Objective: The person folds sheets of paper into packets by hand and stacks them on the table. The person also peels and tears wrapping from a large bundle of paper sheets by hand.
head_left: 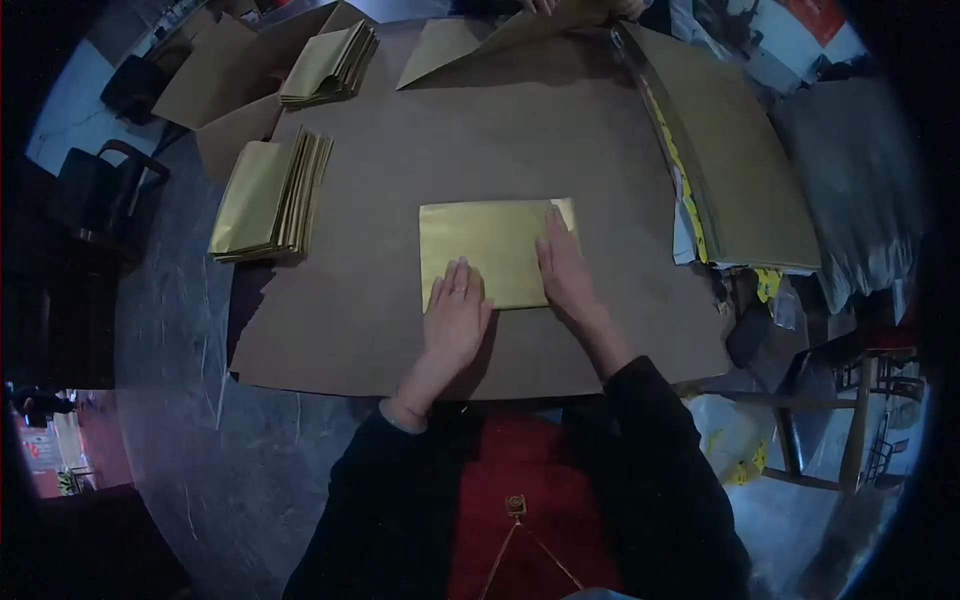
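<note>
A folded sheet of gold paper [497, 245] lies flat on the brown cardboard tabletop [370, 300] before me, a small white patch showing at its upper right corner. My left hand [457, 315] rests on its lower left part, fingers stretched out. Along its right side lies my right hand [568, 270], also flat, with fingertips near the white corner. Neither hand grips anything. To the left stands a stack of folded gold sheets [255, 200], and a second gold stack [328, 65] sits farther back.
An open cardboard box [225, 85] is at the back left. Across the table, another person's hands [540, 5] hold a large gold sheet [480, 45]. A thick stack of large sheets [735, 150] lines the right side. A wooden stool [855, 420] stands at lower right.
</note>
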Demonstrator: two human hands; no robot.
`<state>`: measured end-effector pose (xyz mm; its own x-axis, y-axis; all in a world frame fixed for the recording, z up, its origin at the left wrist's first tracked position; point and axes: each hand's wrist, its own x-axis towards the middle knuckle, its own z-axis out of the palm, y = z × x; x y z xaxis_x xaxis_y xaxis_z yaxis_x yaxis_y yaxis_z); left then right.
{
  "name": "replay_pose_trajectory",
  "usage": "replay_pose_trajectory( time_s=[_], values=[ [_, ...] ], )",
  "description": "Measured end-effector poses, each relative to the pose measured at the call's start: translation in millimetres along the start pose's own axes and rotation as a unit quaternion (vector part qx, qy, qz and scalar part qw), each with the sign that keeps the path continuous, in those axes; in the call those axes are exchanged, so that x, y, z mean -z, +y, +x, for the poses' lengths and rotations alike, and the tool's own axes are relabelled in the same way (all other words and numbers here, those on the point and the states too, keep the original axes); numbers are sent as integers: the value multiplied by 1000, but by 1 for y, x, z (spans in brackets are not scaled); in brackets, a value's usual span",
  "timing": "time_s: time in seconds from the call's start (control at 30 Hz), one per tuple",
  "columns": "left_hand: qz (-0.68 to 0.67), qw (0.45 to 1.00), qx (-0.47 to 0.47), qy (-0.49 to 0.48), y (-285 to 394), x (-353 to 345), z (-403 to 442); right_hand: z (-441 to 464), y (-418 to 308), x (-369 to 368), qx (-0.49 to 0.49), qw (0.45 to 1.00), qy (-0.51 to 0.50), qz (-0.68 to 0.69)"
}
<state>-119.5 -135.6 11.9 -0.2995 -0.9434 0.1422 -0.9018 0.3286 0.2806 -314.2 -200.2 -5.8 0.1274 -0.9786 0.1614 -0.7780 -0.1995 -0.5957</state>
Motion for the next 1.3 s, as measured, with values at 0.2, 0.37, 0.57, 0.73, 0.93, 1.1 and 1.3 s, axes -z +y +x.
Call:
replay_pose_trajectory(
  time_s=[0.2, 0.37, 0.57, 0.73, 0.93, 1.1, 1.3],
  values=[
    [-14, 996, -75, -48, 16, -29, 93, 34, 17, -14, 58, 993, -18, -98],
    [-39, 996, -75, -41, 9, -60, 112, 36, 17, -16, 16, 999, -27, -37],
    [-16, 1000, -15, -13, -3, -51, 105, 33, 27, -26, 42, 985, 27, -164],
    [20, 998, 47, 24, -35, -46, 92, 33, 29, -19, -41, 981, 28, -187],
    [22, 992, 104, 64, -56, -42, 84, 32, 21, -6, -95, 979, 38, -175],
    [18, 993, 116, 29, -54, -34, 85, 39, 47, 8, -5, 977, 4, -213],
    [-295, 938, 103, 150, -37, -18, 47, 80, 50, 44, -79, 995, -49, -38]
  ],
)
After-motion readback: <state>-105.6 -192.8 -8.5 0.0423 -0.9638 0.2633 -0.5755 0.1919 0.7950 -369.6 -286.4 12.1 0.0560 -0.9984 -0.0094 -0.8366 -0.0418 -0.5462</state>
